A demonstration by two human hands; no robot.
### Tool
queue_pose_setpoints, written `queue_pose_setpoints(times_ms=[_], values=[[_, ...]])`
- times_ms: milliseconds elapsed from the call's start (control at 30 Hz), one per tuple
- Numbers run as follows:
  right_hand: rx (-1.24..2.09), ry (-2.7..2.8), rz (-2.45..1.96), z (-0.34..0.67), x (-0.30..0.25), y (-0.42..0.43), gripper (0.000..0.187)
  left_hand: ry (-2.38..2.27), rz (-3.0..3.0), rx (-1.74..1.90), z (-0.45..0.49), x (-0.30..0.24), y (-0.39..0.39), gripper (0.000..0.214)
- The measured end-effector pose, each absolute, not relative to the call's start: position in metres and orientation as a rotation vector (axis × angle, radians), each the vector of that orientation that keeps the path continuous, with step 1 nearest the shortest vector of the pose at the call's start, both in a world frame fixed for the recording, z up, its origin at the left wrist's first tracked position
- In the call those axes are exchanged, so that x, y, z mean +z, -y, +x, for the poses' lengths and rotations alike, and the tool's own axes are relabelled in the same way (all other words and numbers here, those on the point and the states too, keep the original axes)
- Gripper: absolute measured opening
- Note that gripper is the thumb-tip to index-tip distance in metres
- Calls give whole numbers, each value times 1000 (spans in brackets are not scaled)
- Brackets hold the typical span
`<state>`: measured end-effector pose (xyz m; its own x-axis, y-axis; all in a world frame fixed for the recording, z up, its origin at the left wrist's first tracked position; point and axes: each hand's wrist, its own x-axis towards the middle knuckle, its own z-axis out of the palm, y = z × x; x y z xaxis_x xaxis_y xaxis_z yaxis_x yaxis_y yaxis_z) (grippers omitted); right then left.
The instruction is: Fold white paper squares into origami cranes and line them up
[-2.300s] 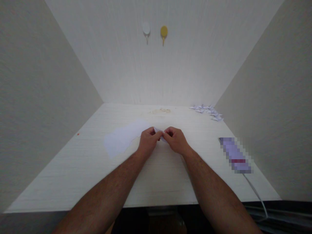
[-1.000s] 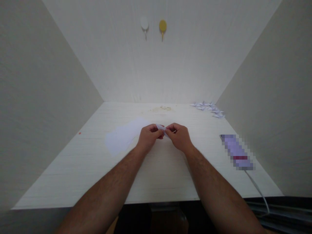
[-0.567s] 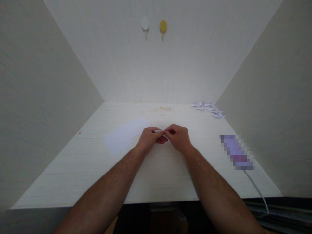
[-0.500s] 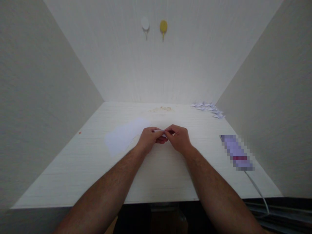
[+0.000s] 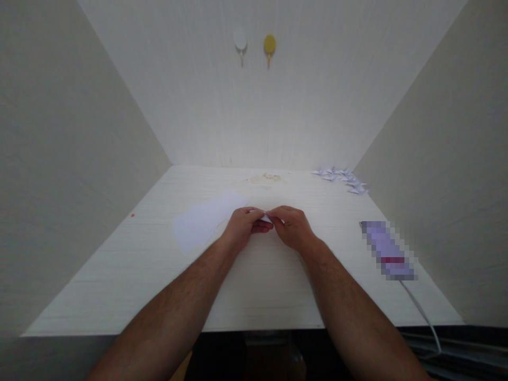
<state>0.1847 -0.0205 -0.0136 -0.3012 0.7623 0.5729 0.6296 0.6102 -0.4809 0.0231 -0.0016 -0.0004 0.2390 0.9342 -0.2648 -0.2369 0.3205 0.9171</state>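
Observation:
Between my two hands, over the middle of the white table, is a small folded piece of white paper (image 5: 265, 217). My left hand (image 5: 245, 225) pinches it from the left, its lower fingers curled underneath. From the right, my right hand (image 5: 290, 225) grips the paper's other end between thumb and fingertips. Much of the folded paper is hidden by the fingers. White paper sheets (image 5: 206, 219) lie flat just left of my left hand. Several small folded-paper figures (image 5: 344, 177) with pointed tips sit in a cluster at the back right corner.
A blurred-out purple rectangular device (image 5: 387, 251) lies at the right, with a white cable (image 5: 423, 312) running over the table's front edge. Side walls enclose the table (image 5: 262, 296). A white hook (image 5: 240, 41) and a yellow hook (image 5: 270, 45) are on the back wall.
My right hand's fingers have shifted slightly on the folded paper, and the paper's visible part looks tilted differently. The whole view has moved a little.

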Motion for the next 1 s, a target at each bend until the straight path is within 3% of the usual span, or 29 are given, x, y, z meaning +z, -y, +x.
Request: queue_pose_setpoints(times_ms=[333,600,1000], values=[[288,1979,-1077,182,-15,19,24,-1014,882,973,22,-6,-1,12],[683,1568,-1373,174,-10,17,9,-1107,1156,979,21,0,1,18],[529,1745,-1473,174,-4,20,10,-1176,1432,986,20,0,4,9]])
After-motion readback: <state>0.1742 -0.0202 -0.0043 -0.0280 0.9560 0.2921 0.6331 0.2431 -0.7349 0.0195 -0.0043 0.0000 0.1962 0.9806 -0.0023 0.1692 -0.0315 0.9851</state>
